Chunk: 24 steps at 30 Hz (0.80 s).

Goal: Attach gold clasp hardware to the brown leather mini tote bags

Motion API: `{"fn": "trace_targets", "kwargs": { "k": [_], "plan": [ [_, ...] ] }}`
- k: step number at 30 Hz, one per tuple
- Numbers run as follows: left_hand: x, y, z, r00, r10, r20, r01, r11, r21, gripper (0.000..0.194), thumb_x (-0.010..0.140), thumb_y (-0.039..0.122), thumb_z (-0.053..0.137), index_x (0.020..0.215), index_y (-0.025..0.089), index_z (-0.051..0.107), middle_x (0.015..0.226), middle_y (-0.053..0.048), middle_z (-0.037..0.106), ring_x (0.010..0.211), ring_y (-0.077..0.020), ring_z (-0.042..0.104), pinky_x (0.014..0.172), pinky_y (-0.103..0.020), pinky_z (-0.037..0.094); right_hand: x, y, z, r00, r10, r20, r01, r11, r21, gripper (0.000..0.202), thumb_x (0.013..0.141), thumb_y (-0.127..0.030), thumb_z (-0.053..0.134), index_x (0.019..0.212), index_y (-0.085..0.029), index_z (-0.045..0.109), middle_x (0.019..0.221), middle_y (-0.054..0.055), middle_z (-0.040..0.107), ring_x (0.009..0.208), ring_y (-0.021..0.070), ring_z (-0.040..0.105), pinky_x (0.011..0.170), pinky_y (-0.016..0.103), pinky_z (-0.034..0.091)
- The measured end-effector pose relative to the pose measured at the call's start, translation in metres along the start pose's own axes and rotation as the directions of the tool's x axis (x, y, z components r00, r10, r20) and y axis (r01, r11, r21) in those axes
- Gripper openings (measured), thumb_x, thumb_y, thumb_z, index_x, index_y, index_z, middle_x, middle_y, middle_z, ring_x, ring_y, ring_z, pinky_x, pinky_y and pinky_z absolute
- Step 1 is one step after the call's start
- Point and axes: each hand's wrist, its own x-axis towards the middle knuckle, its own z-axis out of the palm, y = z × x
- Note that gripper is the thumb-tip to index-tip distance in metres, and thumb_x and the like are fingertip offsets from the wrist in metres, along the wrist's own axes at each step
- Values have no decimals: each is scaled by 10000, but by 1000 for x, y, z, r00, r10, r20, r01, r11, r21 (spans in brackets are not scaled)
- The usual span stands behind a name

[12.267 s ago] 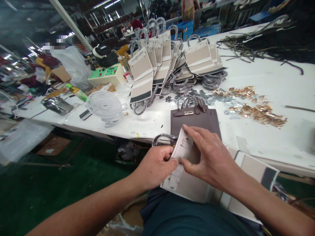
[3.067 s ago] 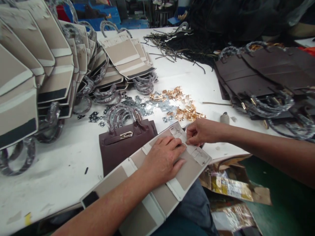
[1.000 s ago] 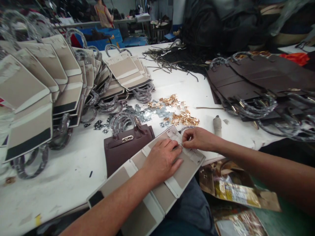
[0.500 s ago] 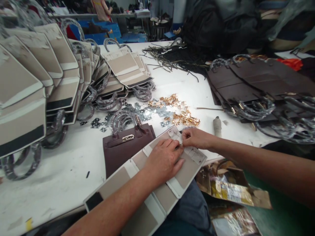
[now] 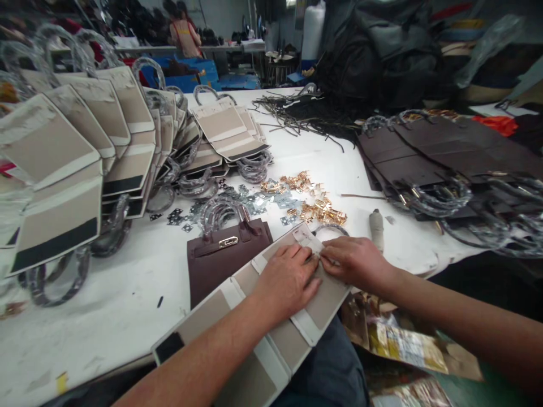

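Observation:
A beige bag panel [image 5: 241, 276] with pale strips and a dark end patch lies aslant over the table's front edge and my lap. My left hand [image 5: 289, 281] rests flat across its upper part, fingers stretched out. Close beside those fingertips, my right hand [image 5: 354, 261] pinches at the panel near its upper end; what the fingers hold is hidden. A plastic-wrapped handle [image 5: 333, 227] shows just behind the panel's end. Left of it lies a dark brown handbag [image 5: 224, 254] with a metal clasp and wrapped handles.
Beige panels with wrapped handles [image 5: 59, 209] stack up on the left. Gold-coloured fittings [image 5: 320, 210] and small metal plates [image 5: 250, 199] lie mid-table. A wrapped tool [image 5: 375, 229] and brown bag pieces [image 5: 449, 147] are rightward. An open carton [image 5: 407, 345] sits below; a person [image 5: 185, 34] is far back.
My right hand has moved slightly down and inward over the panel, its fingers still pinched. My left hand stays flat on the panel. The camera view has tilted up a little.

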Motion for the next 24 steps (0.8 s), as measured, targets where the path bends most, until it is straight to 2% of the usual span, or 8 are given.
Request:
{"fn": "trace_targets", "kwargs": {
  "k": [3,8,15,24],
  "plan": [
    [0,0,0,1000,-3,2,3,1000,6,384,1008,437,537,1285,184,617,1204,-72,636,1157,-283,533,1013,-467,454,0,-1,-3,998,-54,20,56,988,-146,217,954,-256,556,800,-216,704,779,12,701,739,163,618,655,331,296],
    [1,1,-1,1000,4,6,-4,1000,0,385,1005,434,546,1288,183,617,1208,-79,633,1161,-286,533,1018,-458,454,-3,-5,-3,999,29,16,-26,989,-146,188,943,-267,584,795,-221,691,788,-2,715,760,156,633,662,324,287],
    [2,2,0,1000,4,-4,-4,1000,-5,367,1012,418,539,1275,179,630,1181,-85,638,1158,-283,533,1013,-454,461,-6,-11,5,997,29,-66,-43,973,-225,159,900,-239,588,748,-207,621,753,7,701,729,154,599,647,341,240],
    [1,4,1,1000,6,-29,-5,1000,16,337,1001,400,556,1252,194,644,1151,-80,639,1142,-282,533,1007,-453,476,-9,-15,13,986,136,-94,-151,972,-180,150,914,-257,555,804,-215,647,787,19,711,772,164,602,641,338,227]
  ]
}}
